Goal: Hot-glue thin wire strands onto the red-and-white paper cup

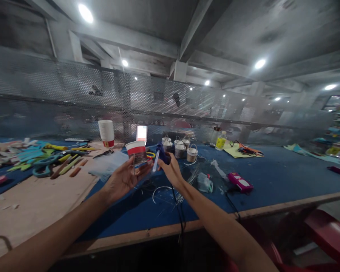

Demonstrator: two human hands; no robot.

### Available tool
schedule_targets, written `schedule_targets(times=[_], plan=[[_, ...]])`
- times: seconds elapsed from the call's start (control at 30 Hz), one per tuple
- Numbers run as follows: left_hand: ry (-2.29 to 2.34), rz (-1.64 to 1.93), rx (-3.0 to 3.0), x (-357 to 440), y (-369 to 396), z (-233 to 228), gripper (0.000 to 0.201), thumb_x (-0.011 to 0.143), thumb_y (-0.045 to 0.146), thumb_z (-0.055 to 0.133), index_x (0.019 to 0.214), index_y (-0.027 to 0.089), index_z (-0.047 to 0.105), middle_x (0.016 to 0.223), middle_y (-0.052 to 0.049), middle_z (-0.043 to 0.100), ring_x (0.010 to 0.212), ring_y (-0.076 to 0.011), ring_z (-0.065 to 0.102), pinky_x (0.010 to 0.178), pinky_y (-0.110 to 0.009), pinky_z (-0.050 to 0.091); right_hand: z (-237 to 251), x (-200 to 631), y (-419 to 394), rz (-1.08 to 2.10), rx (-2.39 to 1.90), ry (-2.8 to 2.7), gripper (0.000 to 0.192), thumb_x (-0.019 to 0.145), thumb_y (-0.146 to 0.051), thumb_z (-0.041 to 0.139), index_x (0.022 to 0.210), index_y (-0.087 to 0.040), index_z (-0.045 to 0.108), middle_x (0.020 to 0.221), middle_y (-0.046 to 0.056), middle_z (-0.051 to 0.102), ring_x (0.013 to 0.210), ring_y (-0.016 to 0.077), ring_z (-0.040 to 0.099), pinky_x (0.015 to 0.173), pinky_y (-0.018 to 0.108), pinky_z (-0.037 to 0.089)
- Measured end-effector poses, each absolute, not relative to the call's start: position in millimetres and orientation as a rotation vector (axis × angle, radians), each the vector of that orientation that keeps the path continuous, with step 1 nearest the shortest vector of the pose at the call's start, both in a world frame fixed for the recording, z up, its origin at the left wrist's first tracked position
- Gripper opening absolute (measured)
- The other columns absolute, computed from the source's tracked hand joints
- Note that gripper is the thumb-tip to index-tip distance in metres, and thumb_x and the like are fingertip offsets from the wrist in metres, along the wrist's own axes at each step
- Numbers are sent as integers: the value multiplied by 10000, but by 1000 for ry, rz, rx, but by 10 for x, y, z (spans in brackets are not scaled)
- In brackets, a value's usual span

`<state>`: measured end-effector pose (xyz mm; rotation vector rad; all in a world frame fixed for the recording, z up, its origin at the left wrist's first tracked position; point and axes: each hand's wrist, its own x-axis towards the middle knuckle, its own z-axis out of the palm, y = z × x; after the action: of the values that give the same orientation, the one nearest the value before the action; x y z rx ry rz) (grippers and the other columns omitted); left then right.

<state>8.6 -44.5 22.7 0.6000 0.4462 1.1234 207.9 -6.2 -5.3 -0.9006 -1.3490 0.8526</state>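
My left hand [121, 180] is closed round a paper cup [136, 148], which has a white rim, a red band and a brown, rough-looking lower part. Just to the right, my right hand [172, 172] grips a dark blue glue gun [164, 155]. A whitish stick [156, 161] sticks out of it, slanting down towards the cup. A black cord hangs below my right wrist. Behind the glue gun stand several small wrapped cups [192, 154] with wire handles. Yellow-handled scissors [151, 155] show partly between my hands.
A stack of paper cups [105, 132] stands at the back left. Scissors [44, 168] and paper scraps lie on the left board. On the blue table [272, 173] are wires, a magenta device [240, 182], a yellow bottle [221, 141] and a jar. A perforated metal screen [158, 94] rises behind.
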Motion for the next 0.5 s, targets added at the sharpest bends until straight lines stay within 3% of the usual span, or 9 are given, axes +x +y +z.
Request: schedule_targets(times=[0.13, 0.27, 0.4, 0.5], plan=[[497, 1157, 653, 79, -401, 207, 419, 1034, 250, 553, 1419, 92, 594, 1120, -202, 805, 1067, -284, 784, 858, -333, 661, -43, 2109, -37, 838, -883, -1253, 508, 829, -495, 745, 1182, -195, 537, 924, 16, 759, 569, 130, 643, 600, 265, 519], [564, 1148, 739, 15, -303, 145, 332, 1037, 242, 543, 1306, 69, 630, 1122, -227, 798, 1045, -269, 787, 860, -309, 645, 9, 2215, 12, 747, -874, -1207, 452, 880, -516, 683, 1163, -187, 554, 961, 43, 774, 554, 124, 631, 558, 256, 497], [504, 1157, 785, 4, -304, 140, 310, 1028, 255, 560, 1258, 71, 659, 1125, -212, 803, 1077, -274, 776, 948, -355, 620, 45, 2237, 4, 757, -863, -1224, 415, 886, -511, 677, 1114, -174, 593, 953, 60, 775, 541, 112, 598, 529, 247, 491], [439, 1115, 797, 39, -360, 155, 344, 1003, 279, 602, 1268, 72, 675, 1135, -225, 802, 1113, -302, 765, 1012, -406, 594, -18, 2156, -17, 844, -927, -1245, 435, 863, -488, 701, 1151, -186, 577, 931, 43, 762, 553, 138, 652, 511, 257, 524]])
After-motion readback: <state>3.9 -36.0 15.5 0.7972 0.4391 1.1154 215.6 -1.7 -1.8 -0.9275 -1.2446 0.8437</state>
